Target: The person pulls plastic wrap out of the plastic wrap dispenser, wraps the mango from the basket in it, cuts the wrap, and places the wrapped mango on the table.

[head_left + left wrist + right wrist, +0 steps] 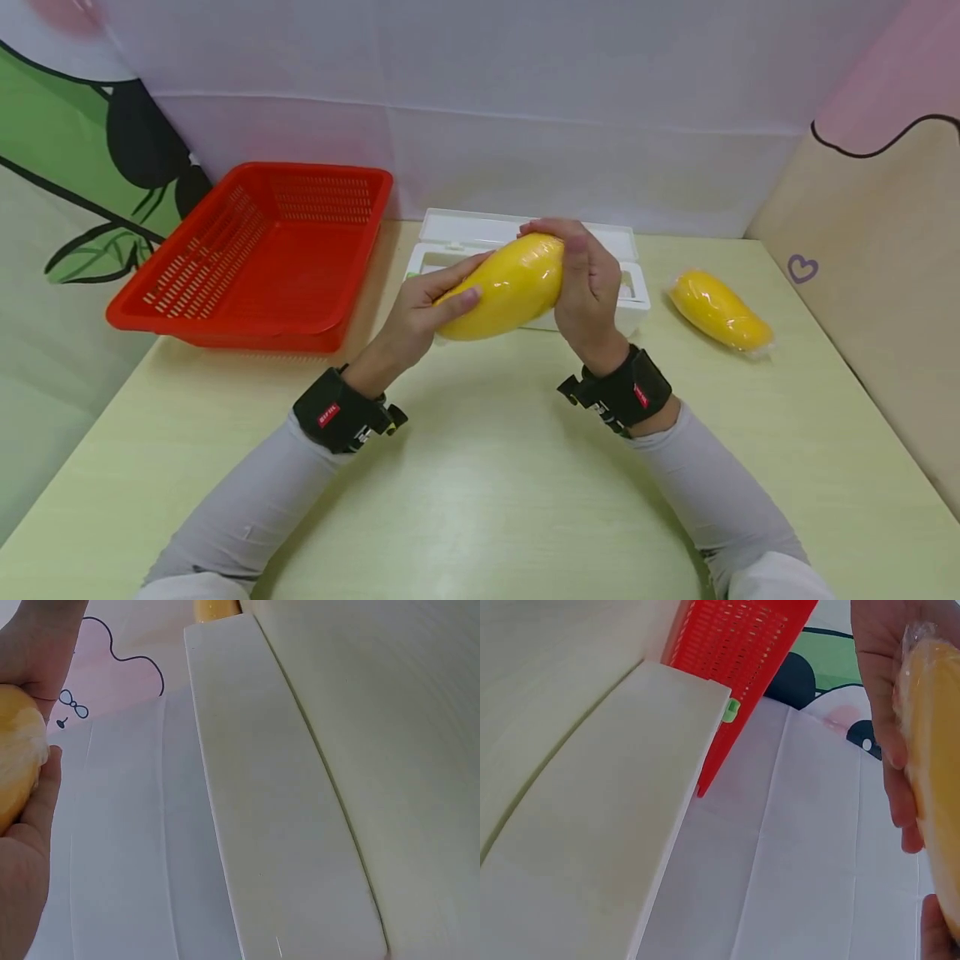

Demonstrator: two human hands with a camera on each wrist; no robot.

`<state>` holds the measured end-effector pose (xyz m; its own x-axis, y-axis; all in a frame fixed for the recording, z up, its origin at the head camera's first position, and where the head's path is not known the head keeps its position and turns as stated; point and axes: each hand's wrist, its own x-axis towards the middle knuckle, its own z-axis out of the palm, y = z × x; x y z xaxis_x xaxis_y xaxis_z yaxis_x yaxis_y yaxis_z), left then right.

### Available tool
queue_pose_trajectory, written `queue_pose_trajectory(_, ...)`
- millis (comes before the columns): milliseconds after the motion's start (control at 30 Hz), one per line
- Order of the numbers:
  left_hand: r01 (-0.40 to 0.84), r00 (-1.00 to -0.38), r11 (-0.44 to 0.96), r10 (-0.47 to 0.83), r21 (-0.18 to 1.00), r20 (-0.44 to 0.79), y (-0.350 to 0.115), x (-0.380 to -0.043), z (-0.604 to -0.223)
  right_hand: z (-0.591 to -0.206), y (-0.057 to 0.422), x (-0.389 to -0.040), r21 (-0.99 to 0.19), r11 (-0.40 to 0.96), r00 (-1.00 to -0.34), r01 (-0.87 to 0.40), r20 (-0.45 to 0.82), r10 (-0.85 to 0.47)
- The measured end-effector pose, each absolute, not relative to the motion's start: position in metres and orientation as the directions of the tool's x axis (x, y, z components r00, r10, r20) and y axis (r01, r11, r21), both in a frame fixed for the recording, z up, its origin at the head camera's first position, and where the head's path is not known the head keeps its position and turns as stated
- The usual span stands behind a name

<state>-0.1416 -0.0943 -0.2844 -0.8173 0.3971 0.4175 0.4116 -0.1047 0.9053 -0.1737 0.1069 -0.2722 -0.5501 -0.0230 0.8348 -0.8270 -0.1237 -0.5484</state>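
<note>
Both hands hold a large yellow mango (501,287), wrapped in clear shiny film, above the table in the head view. The left hand (420,315) grips its left end, with the thumb across the near side. At the right end, the right hand (587,292) curls its fingers over the top. Loose film bunches on the mango (937,750) near the fingers in the right wrist view. Behind and below the hands, a white box (632,310) stands with its lid raised; the hands and mango hide much of its inside.
A red slotted plastic basket (277,321) stands at the back left. Another film-wrapped yellow mango (718,312) lies on the table (480,500) to the right of the box. A printed cloth (525,75) hangs behind the table. A small green part (731,710) shows on the box's edge.
</note>
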Motion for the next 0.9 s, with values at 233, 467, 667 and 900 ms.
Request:
queue_pose_trajectory(233, 0.325, -0.84, -0.158, 0.405, 0.932, 0.361, -0.094, -0.144, -0.285, -0.27, 0.115, -0.18, -0.474, -0.074, -0.46, -0.878, 0.875, -0.149)
queue_pose_trajectory(467, 0.377, -0.833, -0.194, 0.357, 0.906, 0.423, -0.093, -0.144, -0.284, -0.269, 0.117, -0.18, -0.445, -0.105, -0.426, -0.889, 0.889, -0.167)
queue_pose_trajectory(667, 0.412, -0.823, -0.214, 0.329, 0.886, 0.462, -0.093, -0.141, -0.282, -0.27, 0.118, -0.181, -0.504, -0.095, -0.49, -0.858, 0.861, -0.138)
queue_pose_trajectory(900, 0.662, -0.699, -0.11, 0.268, 0.742, 0.663, -0.088, -0.139, -0.283, -0.272, 0.115, -0.175, -0.639, -0.117, -0.637, -0.761, 0.769, -0.056)
